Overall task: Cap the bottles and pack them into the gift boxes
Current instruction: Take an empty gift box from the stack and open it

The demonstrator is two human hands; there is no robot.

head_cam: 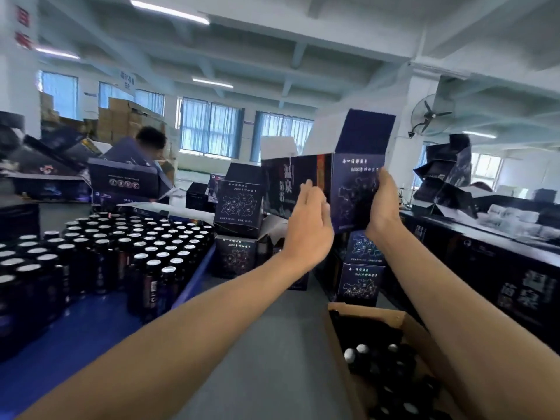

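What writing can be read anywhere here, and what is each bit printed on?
"温泉": large characters on the long dark box at right.
"2000": starts a line on a small stacked box; rest blurred.
Gift box in the right hand: print too blurred to read.
Red wall characters and hanging sign: too blurred.

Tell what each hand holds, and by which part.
The right hand grips the gift box by its right edge. The left hand is flat and open at its left side, gripping nothing.
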